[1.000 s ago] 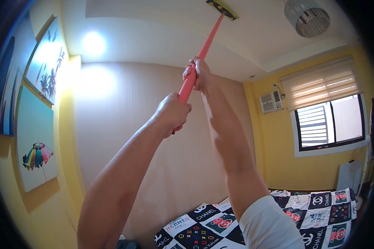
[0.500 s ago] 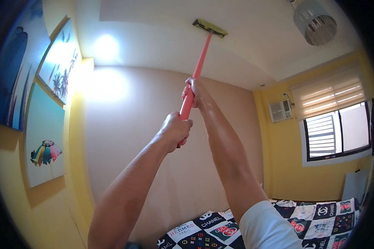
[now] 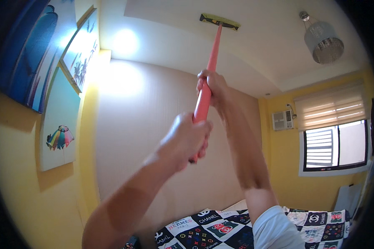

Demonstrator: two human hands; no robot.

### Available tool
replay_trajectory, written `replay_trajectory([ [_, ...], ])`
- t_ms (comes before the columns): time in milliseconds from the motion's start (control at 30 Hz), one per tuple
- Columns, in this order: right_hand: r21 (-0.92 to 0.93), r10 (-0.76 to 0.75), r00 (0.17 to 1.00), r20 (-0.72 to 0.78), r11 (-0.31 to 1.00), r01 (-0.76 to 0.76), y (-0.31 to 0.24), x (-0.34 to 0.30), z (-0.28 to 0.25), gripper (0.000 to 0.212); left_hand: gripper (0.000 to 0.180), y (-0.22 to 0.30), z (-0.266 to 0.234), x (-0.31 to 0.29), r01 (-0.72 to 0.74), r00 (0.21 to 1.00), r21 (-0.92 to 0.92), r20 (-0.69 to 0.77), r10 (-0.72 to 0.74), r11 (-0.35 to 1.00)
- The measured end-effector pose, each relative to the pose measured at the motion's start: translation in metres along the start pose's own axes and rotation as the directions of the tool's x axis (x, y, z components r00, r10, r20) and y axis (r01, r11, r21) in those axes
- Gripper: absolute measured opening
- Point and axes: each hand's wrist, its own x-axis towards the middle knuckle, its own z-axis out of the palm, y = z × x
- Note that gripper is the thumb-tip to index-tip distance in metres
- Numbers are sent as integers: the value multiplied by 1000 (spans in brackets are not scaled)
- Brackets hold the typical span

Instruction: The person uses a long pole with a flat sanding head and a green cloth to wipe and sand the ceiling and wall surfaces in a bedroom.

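Both my arms are raised toward the ceiling, holding a flat mop with a long pink handle (image 3: 214, 54). My left hand (image 3: 189, 137) is wrapped round the handle's lower end, its dark tip showing just below the fist. Higher up, my right hand (image 3: 214, 86) grips the same handle. At the far end, the flat yellow-green mop head (image 3: 220, 22) lies up at the white ceiling (image 3: 262, 45); whether it touches all along its length I cannot tell.
A drum-shaped pendant lamp (image 3: 324, 41) hangs at the upper right. Canvas pictures (image 3: 60, 124) line the yellow left wall. Below is a bed with a patterned black-and-white cover (image 3: 199, 232). An air conditioner (image 3: 282, 120) and a window (image 3: 335, 145) with a blind are at the right.
In the picture, the mop head has shifted slightly right and up, and both hands slightly right. The whole room has also shifted in view. Both hands keep their grip.
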Motion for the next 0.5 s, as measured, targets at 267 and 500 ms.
replay_trajectory([
  [267,-82,-88,990,-112,993,80,-6,-115,30,14,30,-52,28,-96,-51,997,-159,-60,41,986],
  [500,-136,-290,926,-243,955,263,-27,-148,6,34,39,-110,62,-111,-90,994,-77,46,94,993],
])
